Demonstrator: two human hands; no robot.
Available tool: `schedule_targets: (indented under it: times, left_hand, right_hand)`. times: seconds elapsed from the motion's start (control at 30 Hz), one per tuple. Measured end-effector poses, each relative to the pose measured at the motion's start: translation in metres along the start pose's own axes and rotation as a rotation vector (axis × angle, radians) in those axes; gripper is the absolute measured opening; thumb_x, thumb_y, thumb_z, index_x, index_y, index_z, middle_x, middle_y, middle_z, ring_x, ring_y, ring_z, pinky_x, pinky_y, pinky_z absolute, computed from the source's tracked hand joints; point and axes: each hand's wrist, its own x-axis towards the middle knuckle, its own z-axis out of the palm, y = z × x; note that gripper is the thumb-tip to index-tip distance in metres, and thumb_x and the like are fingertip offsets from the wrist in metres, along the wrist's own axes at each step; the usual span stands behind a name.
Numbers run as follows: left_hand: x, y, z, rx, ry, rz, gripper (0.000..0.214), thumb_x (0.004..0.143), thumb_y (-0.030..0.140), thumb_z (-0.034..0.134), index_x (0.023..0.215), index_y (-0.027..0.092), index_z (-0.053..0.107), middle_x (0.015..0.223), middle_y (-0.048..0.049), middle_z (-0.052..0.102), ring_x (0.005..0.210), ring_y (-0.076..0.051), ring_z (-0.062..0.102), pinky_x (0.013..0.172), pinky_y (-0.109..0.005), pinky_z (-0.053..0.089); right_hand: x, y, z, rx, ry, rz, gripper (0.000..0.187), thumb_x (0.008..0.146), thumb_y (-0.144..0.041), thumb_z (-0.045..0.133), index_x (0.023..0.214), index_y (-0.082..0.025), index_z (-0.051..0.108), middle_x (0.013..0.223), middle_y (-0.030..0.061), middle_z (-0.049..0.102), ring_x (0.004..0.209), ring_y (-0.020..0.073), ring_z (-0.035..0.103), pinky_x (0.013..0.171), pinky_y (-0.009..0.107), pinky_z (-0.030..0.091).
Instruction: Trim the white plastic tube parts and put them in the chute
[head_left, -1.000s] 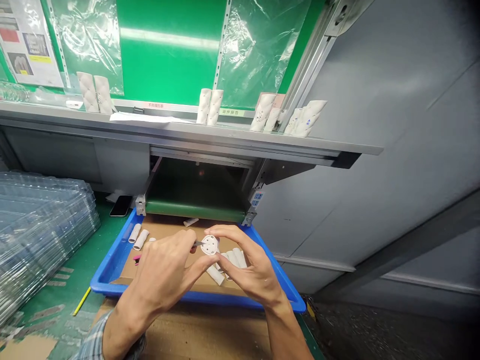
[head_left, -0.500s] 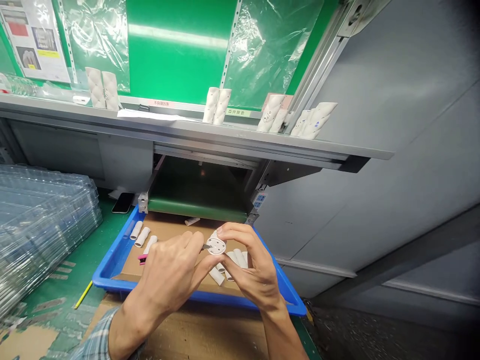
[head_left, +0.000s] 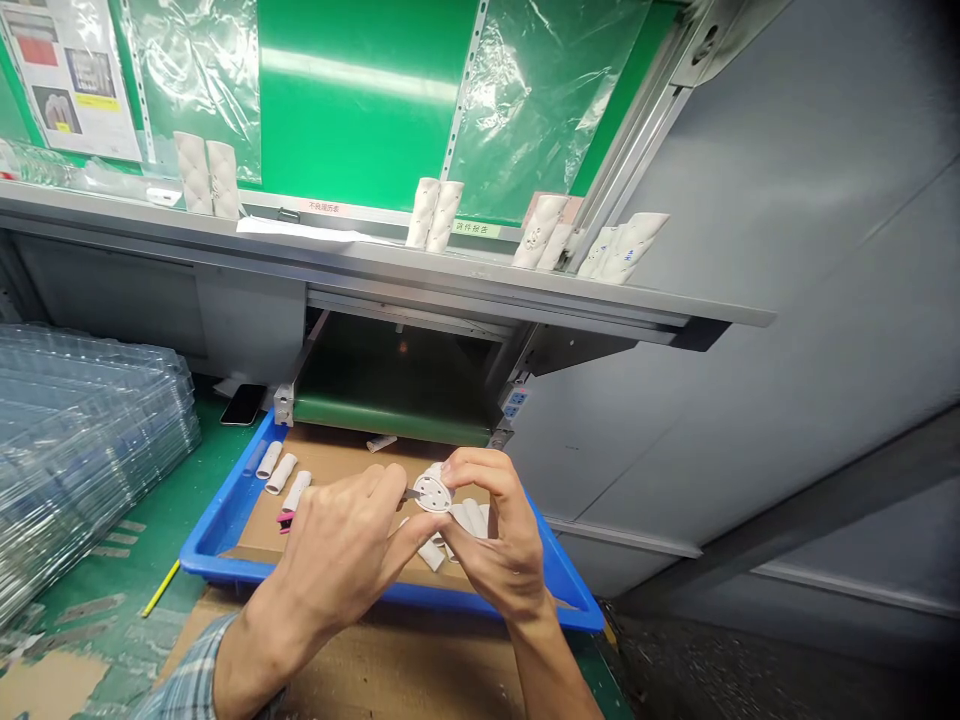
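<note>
My right hand (head_left: 495,530) is closed round a white plastic cylinder (head_left: 433,493), fingers above and thumb below. Its round end, with several small holes, is turned towards me. My left hand (head_left: 345,550) is shut on a thin dark blade (head_left: 411,494), whose handle is hidden in the fingers. The blade's tip meets the left rim of the round end. Both hands are above a blue tray (head_left: 225,568) lined with cardboard. Several white cylinders (head_left: 282,474) lie in the tray on the left, beside a pink and black object (head_left: 285,521). More white cylinders (head_left: 471,518) lie partly behind my right hand.
A green conveyor belt (head_left: 394,415) ends over the tray's back edge. Stacked clear plastic trays (head_left: 90,440) stand at left, near a phone (head_left: 244,405) and a yellow stick (head_left: 160,588). Above runs a metal shelf (head_left: 360,262) bearing white cylinders (head_left: 435,214). A grey wall stands right.
The hands keep almost the same pose, with the blade still at the cylinder's rim. The right hand and the cylinder's end have turned very slightly, and the whole view has shifted a little.
</note>
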Motion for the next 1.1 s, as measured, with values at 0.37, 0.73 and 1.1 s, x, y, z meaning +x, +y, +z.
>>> schedule_targets:
  times: [0.37,0.73,1.1]
  left_hand:
    - [0.002,0.000,0.000,-0.127,0.114,0.068,0.044,0.119,0.048,0.037,0.095,0.020,0.061,0.074,0.0003,0.070,0.059,-0.018,0.066,0.054,-0.034,0.035]
    - [0.003,-0.013,-0.002,-0.416,0.101,0.032,0.028,0.112,0.042,0.061,0.132,0.022,0.063,0.089,0.0018,0.077,0.064,-0.012,0.068,0.060,-0.021,0.050]
    - [0.002,-0.003,0.007,-0.475,0.332,0.142,0.010,0.109,0.021,0.067,0.116,0.020,0.060,0.087,-0.0005,0.072,0.062,-0.010,0.061,0.056,-0.021,0.046]
  right_hand:
    - [-0.004,0.000,0.006,-0.010,0.059,0.010,0.036,0.097,-0.009,0.073,0.124,-0.027,0.060,0.107,0.0056,0.063,0.098,0.0232,0.064,0.083,0.036,0.059]
    - [-0.005,0.005,-0.010,0.206,-0.209,0.215,0.035,0.102,-0.022,0.074,0.135,-0.028,0.065,0.121,0.0071,0.077,0.108,0.0218,0.077,0.093,0.032,0.064]
    - [-0.009,0.001,0.001,0.181,-0.055,0.196,0.037,0.102,-0.024,0.077,0.137,-0.030,0.065,0.122,0.0068,0.078,0.112,0.0228,0.077,0.096,0.035,0.065]
